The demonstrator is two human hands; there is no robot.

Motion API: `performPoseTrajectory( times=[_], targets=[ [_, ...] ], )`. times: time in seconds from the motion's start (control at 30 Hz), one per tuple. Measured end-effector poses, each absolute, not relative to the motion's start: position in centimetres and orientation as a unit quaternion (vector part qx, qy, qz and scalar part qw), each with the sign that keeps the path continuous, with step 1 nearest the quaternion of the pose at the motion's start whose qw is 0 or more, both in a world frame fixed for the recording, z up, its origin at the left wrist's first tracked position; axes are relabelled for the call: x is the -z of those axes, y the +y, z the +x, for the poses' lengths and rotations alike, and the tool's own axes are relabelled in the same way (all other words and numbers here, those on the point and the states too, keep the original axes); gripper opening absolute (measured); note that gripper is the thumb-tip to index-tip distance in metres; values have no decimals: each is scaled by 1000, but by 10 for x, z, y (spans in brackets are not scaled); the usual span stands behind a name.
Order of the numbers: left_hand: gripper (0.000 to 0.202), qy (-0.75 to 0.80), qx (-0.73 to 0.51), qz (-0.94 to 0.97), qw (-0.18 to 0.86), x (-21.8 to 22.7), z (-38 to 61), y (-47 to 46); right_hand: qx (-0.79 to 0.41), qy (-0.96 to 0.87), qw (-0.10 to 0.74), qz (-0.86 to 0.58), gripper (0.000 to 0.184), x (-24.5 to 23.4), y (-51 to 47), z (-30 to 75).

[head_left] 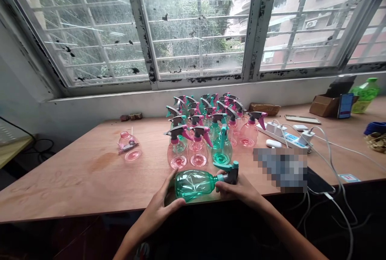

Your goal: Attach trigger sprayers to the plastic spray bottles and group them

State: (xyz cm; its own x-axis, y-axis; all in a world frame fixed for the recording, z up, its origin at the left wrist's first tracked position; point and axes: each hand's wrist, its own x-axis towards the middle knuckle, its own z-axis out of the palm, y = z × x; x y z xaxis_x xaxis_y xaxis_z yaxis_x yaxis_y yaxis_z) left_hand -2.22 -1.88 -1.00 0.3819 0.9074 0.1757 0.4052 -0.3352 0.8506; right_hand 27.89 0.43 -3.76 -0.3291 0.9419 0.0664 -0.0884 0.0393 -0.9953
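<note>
A clear green spray bottle (194, 185) lies sideways between my hands at the table's front edge, its base to the left. My left hand (163, 201) curves around the base, thumb below and fingers partly hidden behind it. At the neck, my right hand (233, 187) grips the bottle just under the grey and teal spray head (230, 172). Behind it stand several pink and green spray bottles, the closest being a pink bottle (177, 156), another pink bottle (198, 153) and a green bottle (222, 152).
On the left of the wooden table (69, 175) lies a pink bottle without its head (129, 145), with small parts beside it. A power strip (285, 135) with plugs and cables, a phone (319, 180), a cardboard box (324, 105) and a green jug (365, 95) occupy the right.
</note>
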Motion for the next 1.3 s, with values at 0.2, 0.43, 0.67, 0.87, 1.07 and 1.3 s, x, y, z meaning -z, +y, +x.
performPoseTrajectory(
  times=[0.2,0.43,0.67,0.87,1.07,1.3],
  targets=[
    [107,435,-328,758,359,11,-24,-19,-584,-568,441,-376,42,35,3,279],
    [80,467,-319,750,344,10,-23,-19,-583,-579,442,-361,39,35,3,278],
    [109,448,-318,761,346,9,-19,-19,-595,-568,452,-345,38,36,3,278],
    [75,452,-326,733,391,9,-25,-17,-581,-586,449,-342,36,36,3,279],
    [98,423,-325,745,401,5,-23,-19,-579,-586,448,-348,38,32,1,278],
    [80,418,-314,760,385,9,-27,-16,-570,-593,446,-352,39,34,3,279]
  ],
)
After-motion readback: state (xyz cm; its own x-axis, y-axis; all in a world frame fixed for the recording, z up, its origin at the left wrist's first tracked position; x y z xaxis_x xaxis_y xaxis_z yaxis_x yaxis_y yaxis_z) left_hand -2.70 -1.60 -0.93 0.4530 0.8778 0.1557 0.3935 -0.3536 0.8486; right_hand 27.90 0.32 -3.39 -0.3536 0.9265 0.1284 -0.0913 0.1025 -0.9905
